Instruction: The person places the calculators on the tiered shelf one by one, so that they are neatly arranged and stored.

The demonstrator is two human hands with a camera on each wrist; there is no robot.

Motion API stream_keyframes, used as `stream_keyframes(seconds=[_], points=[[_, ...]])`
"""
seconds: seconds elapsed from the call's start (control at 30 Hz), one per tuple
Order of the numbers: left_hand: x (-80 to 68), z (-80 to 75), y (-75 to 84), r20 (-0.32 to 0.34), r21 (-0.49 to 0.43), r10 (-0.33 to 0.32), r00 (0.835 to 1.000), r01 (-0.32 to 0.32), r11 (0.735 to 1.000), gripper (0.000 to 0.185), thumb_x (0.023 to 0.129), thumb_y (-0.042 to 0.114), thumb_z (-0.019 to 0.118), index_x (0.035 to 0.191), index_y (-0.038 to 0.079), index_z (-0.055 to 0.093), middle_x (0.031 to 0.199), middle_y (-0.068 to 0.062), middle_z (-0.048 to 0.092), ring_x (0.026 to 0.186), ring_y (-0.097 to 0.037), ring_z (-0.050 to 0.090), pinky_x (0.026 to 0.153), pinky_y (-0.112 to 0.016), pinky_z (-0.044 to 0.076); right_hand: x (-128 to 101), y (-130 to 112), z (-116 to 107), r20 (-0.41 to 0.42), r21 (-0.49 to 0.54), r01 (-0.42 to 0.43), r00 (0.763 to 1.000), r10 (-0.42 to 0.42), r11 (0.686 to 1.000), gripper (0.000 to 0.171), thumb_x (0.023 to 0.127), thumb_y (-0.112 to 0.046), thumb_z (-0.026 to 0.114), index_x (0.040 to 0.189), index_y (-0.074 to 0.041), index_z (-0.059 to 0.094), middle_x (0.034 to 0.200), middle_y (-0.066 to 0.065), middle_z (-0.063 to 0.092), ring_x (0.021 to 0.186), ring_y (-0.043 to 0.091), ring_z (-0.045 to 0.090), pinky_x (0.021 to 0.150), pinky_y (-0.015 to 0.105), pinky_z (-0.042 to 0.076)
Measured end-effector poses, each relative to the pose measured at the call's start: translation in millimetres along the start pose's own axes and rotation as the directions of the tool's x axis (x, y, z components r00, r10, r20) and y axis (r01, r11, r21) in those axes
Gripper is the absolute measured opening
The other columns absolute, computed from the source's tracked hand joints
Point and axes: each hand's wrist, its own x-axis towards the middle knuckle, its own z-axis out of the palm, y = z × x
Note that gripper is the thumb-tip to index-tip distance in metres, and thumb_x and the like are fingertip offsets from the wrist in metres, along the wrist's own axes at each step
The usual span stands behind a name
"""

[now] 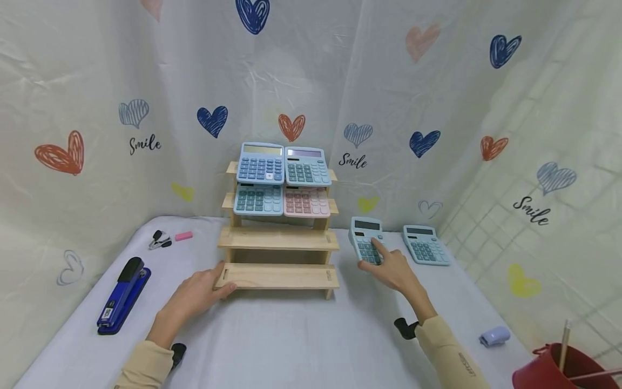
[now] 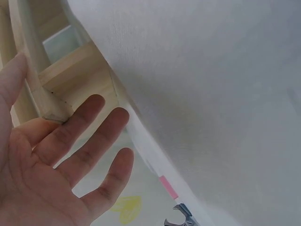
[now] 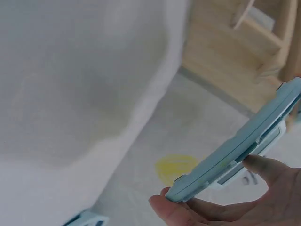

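Observation:
A light blue calculator [image 1: 362,236] is in my right hand [image 1: 397,270], held tilted to the right of a stepped wooden rack [image 1: 277,276]. In the right wrist view the calculator [image 3: 230,143] shows edge-on, gripped between thumb and fingers at its side and lower end. My left hand [image 1: 196,292] holds the left end of the rack's lowest step, thumb at the front. Seen from the left wrist, the other fingers extend beside the wood [image 2: 75,63]. Two bluish calculators [image 1: 259,163] stand on the top step; below them are a light blue [image 1: 257,200] and a pink calculator [image 1: 306,203].
Another light blue calculator [image 1: 427,246] lies on the table at right. A blue stapler [image 1: 123,297], a staple remover [image 1: 160,240] and a pink eraser [image 1: 183,236] lie at left. A red bucket [image 1: 536,373] and a small lavender object [image 1: 494,336] are front right.

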Motion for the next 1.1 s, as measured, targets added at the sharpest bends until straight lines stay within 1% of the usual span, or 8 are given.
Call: stream_keyframes(seconds=[0.1, 0.2, 0.3, 0.53, 0.73, 0.87, 1.0, 1.1], points=[[0.6, -1.7, -0.8, 0.003, 0.004, 0.0, 1.0, 0.0, 1.0, 0.082, 0.096, 0.05, 0.062, 0.15, -0.007, 0.038, 0.131, -0.032, 0.061, 0.089, -0.026, 0.063, 0.077, -0.052, 0.052, -14, -13, -6, -0.028, 0.012, 0.05, 0.998, -0.05, 0.999, 0.096, 0.085, -0.07, 0.059, 0.159, -0.017, 0.029, 0.135, 0.037, 0.051, 0.108, 0.04, 0.056, 0.081, 0.052, 0.05], [0.8, -3.3, -0.8, 0.005, 0.005, 0.003, 1.0, -0.003, 1.0, 0.083, 0.096, 0.051, 0.061, 0.15, -0.008, 0.038, 0.132, -0.033, 0.061, 0.095, -0.03, 0.065, 0.08, -0.054, 0.052, -27, -28, -10, -0.036, 0.024, 0.088, 0.996, -0.087, 0.996, 0.093, 0.085, -0.067, 0.062, 0.158, -0.018, 0.033, 0.136, 0.034, 0.052, 0.108, 0.037, 0.056, 0.081, 0.049, 0.05], [0.8, -3.0, -0.2, 0.005, -0.004, 0.001, 1.0, -0.001, 1.0, 0.083, 0.096, 0.05, 0.062, 0.15, -0.008, 0.037, 0.132, -0.033, 0.06, 0.096, -0.03, 0.065, 0.08, -0.053, 0.052, -38, -42, -11, -0.041, 0.028, 0.125, 0.992, -0.123, 0.992, 0.089, 0.084, -0.062, 0.064, 0.156, -0.018, 0.038, 0.136, 0.031, 0.054, 0.107, 0.035, 0.055, 0.081, 0.046, 0.049], [-0.1, -1.4, 2.1, 0.016, -0.015, -0.01, 1.0, 0.01, 1.0, 0.083, 0.096, 0.05, 0.063, 0.15, -0.008, 0.038, 0.133, -0.032, 0.06, 0.094, -0.028, 0.064, 0.079, -0.052, 0.052, -57, -68, -6, -0.049, -0.027, 0.213, 0.976, -0.214, 0.977, 0.085, 0.081, -0.061, 0.068, 0.151, -0.016, 0.047, 0.138, 0.03, 0.053, 0.12, 0.041, 0.053, 0.088, 0.054, 0.05], [0.1, -0.8, 2.8, 0.004, -0.002, 0.001, 1.0, -0.001, 1.0, 0.082, 0.096, 0.049, 0.063, 0.149, -0.008, 0.039, 0.131, -0.032, 0.061, 0.097, -0.032, 0.067, 0.079, -0.053, 0.053, -57, -87, 4, -0.082, -0.093, 0.254, 0.962, -0.261, 0.963, 0.085, 0.077, -0.062, 0.069, 0.146, -0.014, 0.054, 0.137, 0.032, 0.054, 0.117, 0.043, 0.053, 0.086, 0.052, 0.051], [-0.2, -0.1, 2.7, 0.009, -0.004, 0.0, 1.0, 0.001, 1.0, 0.083, 0.096, 0.05, 0.063, 0.149, -0.008, 0.038, 0.133, -0.032, 0.06, 0.099, -0.032, 0.067, 0.08, -0.054, 0.053, -52, -102, 9, -0.082, -0.132, 0.253, 0.961, -0.265, 0.958, 0.084, 0.076, -0.061, 0.069, 0.145, -0.015, 0.055, 0.134, 0.032, 0.055, 0.113, 0.042, 0.052, 0.086, 0.051, 0.051], [-0.6, -0.3, 1.9, 0.012, -0.008, -0.008, 1.0, 0.008, 1.0, 0.083, 0.096, 0.05, 0.063, 0.15, -0.008, 0.038, 0.133, -0.032, 0.06, 0.1, -0.032, 0.066, 0.081, -0.054, 0.052, -45, -119, 15, -0.087, -0.168, 0.25, 0.96, -0.267, 0.954, 0.084, 0.077, -0.063, 0.067, 0.145, -0.016, 0.054, 0.133, 0.032, 0.055, 0.111, 0.042, 0.052, 0.087, 0.051, 0.05], [-0.4, -0.6, 1.1, 0.01, -0.009, -0.007, 1.0, 0.007, 1.0, 0.083, 0.096, 0.05, 0.063, 0.149, -0.008, 0.038, 0.133, -0.033, 0.06, 0.096, -0.03, 0.065, 0.079, -0.052, 0.053, -40, -132, 21, -0.109, -0.164, 0.254, 0.956, -0.274, 0.953, 0.084, 0.079, -0.065, 0.066, 0.146, -0.016, 0.054, 0.134, 0.034, 0.054, 0.111, 0.044, 0.051, 0.088, 0.051, 0.049]])
